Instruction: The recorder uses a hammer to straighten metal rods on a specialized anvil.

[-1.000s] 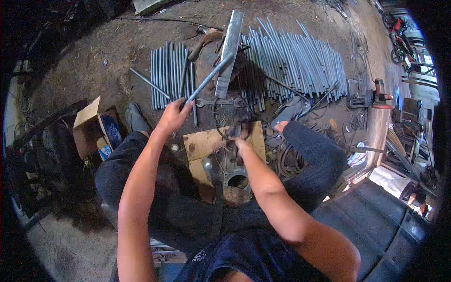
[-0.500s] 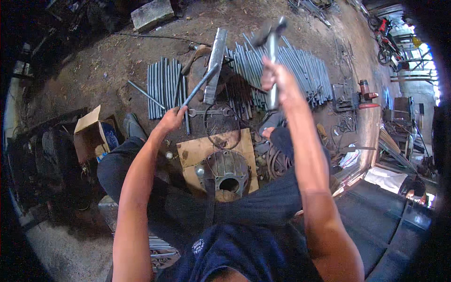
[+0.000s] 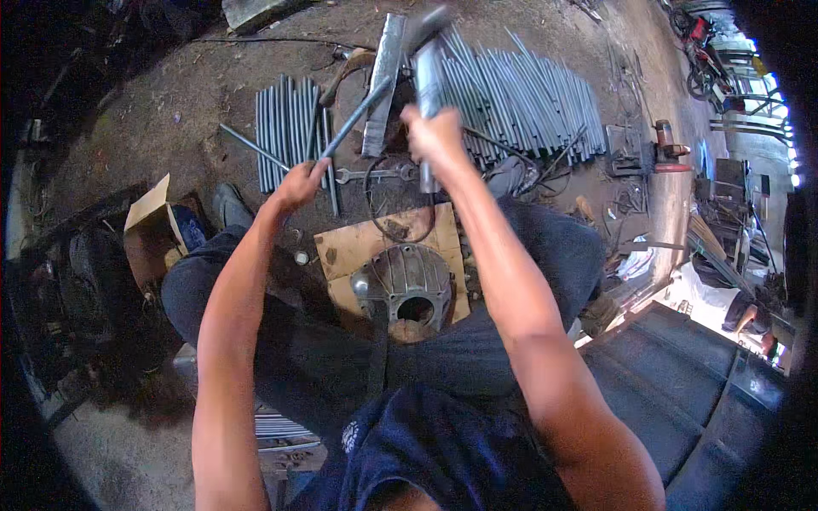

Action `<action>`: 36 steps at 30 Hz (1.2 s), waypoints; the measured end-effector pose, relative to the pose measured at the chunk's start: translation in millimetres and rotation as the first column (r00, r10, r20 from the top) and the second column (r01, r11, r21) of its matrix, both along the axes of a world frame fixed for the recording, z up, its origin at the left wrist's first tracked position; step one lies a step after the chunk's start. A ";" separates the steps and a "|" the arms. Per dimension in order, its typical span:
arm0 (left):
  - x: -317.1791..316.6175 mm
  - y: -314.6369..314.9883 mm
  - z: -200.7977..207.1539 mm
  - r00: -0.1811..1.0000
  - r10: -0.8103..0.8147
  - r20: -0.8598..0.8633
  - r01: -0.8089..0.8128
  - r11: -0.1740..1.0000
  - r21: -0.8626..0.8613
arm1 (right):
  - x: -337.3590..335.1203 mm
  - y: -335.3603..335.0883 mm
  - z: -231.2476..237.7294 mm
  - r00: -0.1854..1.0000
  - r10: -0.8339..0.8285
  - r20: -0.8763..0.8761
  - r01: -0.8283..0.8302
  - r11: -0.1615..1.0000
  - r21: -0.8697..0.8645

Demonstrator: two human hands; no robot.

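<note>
My left hand (image 3: 300,186) is closed around the near end of a grey metal rod (image 3: 351,128). The rod slants up and right, its far end meeting the side of a thick, bright metal bar (image 3: 383,94); whether they touch is unclear. My right hand (image 3: 436,140) grips a hammer (image 3: 429,81) by its silvery tube handle, head up and blurred by motion, just right of the bar. Close to my left hand lies a row of short rods (image 3: 285,123), with one loose rod (image 3: 254,146) aslant. Between my hands an open-end wrench (image 3: 375,174) lies on the ground.
A large pile of rods (image 3: 532,102) spreads at far right. Between my legs a cast metal housing (image 3: 405,281) sits on flattened cardboard (image 3: 336,251). An open cardboard box (image 3: 149,226) stands left. A red vise-like tool (image 3: 671,157) and a partly visible person (image 3: 750,317) are at right.
The hammer in my right hand has swung left, toward the bar and rod. My left hand still holds the rod. The whole view has shifted slightly.
</note>
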State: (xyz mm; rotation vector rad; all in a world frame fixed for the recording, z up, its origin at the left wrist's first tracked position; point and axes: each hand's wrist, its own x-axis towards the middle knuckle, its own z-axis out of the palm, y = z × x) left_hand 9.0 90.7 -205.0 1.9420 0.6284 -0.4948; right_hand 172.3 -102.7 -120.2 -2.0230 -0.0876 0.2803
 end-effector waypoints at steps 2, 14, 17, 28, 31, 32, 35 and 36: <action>-24.8 -13.4 -11.0 0.996 -0.058 0.066 0.053 0.995 0.085 | -2.6 -31.7 -67.5 0.919 -0.011 -0.394 0.026 0.999 0.034; -22.8 -1.5 20.0 0.888 0.398 -0.228 -0.442 0.877 -0.190 | -104.9 -134.9 -255.1 0.560 -0.045 -0.827 0.113 0.993 0.023; -9.1 -2.2 23.9 0.914 0.366 -0.176 -0.402 0.875 -0.269 | -116.1 -159.5 -304.4 0.499 -0.044 -0.865 0.121 0.992 0.019; 0.3 -12.2 33.0 0.965 0.262 -0.025 -0.261 0.941 -0.215 | -114.7 -147.2 -286.4 0.318 0.029 -0.948 0.034 0.999 0.042; 0.1 -11.8 24.7 0.976 0.214 -0.031 -0.215 0.943 -0.255 | -111.5 -165.7 -294.6 0.338 0.063 -0.939 0.000 0.998 0.067; -2.3 -12.8 22.7 0.981 0.193 0.010 -0.186 0.958 -0.219 | -113.8 -169.6 -294.8 0.259 0.009 -0.966 0.042 0.999 0.020; -10.6 -6.1 2.1 0.997 0.066 0.033 -0.065 0.998 -0.026 | -112.8 -172.7 -292.5 0.111 -0.016 -0.994 0.111 0.994 -0.003; -11.7 -7.9 0.8 0.994 0.070 0.078 -0.069 0.998 -0.016 | -112.2 -174.7 -291.5 0.046 0.002 -0.999 0.151 0.988 0.009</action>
